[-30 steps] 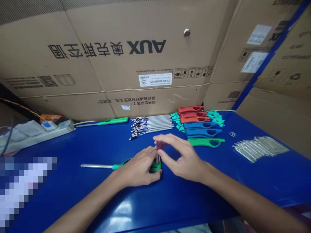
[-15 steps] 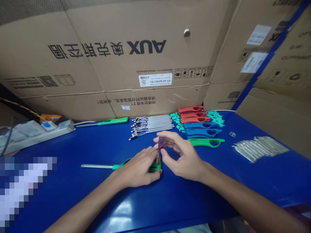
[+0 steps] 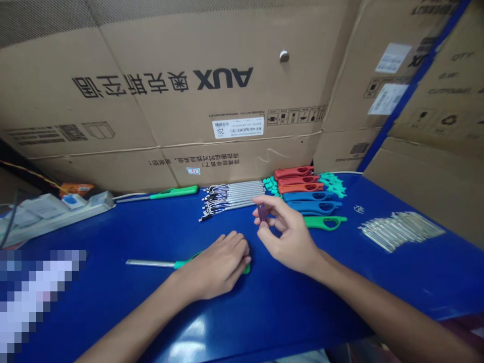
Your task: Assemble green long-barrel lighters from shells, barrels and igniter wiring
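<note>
assembly workshop | blue bench [image 3: 113, 227] | sorted lighter parts [image 3: 308, 194] | stacked cartons [image 3: 170, 101]

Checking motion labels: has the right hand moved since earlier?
Yes. The right hand, pinching a purple piece, drew away from the green lighter toward the coloured handles.

Cardboard boxes [image 3: 227, 101] behind metal rods [image 3: 236, 194] and coloured handles [image 3: 306, 194]

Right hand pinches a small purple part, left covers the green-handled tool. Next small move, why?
Probably lower the purple part, pinched in the right hand, to the handle end of the green-handled tool. The left hand pins that tool flat on the blue table, and the part hangs just above, apart from it.
</note>
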Demonstrator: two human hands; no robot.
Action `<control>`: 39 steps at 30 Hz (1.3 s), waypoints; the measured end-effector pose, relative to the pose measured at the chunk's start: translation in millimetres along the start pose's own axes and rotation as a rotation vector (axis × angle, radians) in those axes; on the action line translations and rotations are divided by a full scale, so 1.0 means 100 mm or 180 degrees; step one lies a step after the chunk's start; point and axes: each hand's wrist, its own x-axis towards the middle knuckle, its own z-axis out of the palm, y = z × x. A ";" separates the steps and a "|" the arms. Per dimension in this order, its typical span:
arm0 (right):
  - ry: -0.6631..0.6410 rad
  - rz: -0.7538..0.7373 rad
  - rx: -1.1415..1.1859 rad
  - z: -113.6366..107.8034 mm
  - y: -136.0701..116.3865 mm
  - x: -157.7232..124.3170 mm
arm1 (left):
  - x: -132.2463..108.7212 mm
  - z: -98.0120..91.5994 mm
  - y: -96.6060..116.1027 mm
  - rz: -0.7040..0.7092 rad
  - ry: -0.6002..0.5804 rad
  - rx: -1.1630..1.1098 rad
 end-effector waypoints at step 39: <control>-0.0716 0.0293 -0.1722 -0.81 -0.19 0.34 | 0.11 -0.33 -0.19 -0.0595 0.1441 -0.1343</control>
